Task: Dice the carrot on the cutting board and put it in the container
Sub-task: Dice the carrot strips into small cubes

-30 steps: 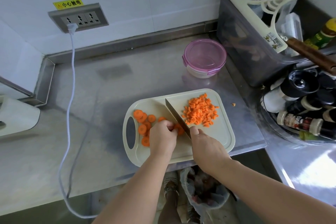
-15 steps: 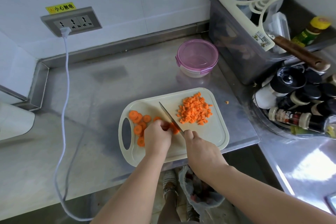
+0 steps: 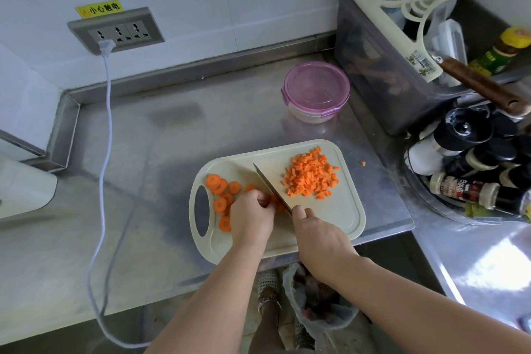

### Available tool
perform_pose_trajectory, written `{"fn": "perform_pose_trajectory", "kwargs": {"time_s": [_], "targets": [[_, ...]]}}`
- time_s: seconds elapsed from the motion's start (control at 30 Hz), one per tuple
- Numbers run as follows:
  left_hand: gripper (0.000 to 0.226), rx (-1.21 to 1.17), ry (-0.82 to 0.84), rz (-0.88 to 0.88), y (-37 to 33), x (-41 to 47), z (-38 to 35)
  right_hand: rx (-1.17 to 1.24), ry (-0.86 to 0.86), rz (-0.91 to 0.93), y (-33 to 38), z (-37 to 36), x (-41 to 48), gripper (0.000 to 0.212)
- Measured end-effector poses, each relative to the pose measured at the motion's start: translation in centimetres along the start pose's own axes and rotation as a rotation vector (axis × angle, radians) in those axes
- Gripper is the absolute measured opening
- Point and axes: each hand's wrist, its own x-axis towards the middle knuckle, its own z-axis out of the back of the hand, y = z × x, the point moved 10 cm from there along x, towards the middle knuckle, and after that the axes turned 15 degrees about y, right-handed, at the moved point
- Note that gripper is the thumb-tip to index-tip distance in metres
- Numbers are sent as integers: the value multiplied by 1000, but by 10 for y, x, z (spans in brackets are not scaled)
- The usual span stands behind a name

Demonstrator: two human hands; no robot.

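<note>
gripping knife (image 3: 270, 184) in right hand (image 3: 319, 236), pinching carrot slices (image 3: 220, 204) under curled left hand (image 3: 250, 218); safest with knuckles guiding the blade.

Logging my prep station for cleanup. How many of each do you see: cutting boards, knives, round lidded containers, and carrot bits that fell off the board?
Cutting board: 1
Knife: 1
Pink-lidded container: 1
Stray carrot piece: 1
Total: 4
</note>
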Motion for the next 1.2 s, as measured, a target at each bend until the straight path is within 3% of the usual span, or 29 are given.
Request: {"fn": "perform_pose_trajectory", "kwargs": {"time_s": [0.43,0.6,0.73,1.2], "targets": [[11,-41,41,37,-6,-5,-8,14,-93,26,-6,15,-14,48],[7,-71,14,44,-3,-6,-7,0,-76,42,-3,10,-20,53],[3,-80,10,37,-2,-8,-7,-7,-64,36,0,7,-21,44],[11,-81,17,19,-4,-10,-4,-55,-24,17,4,4,-20,49]]}}
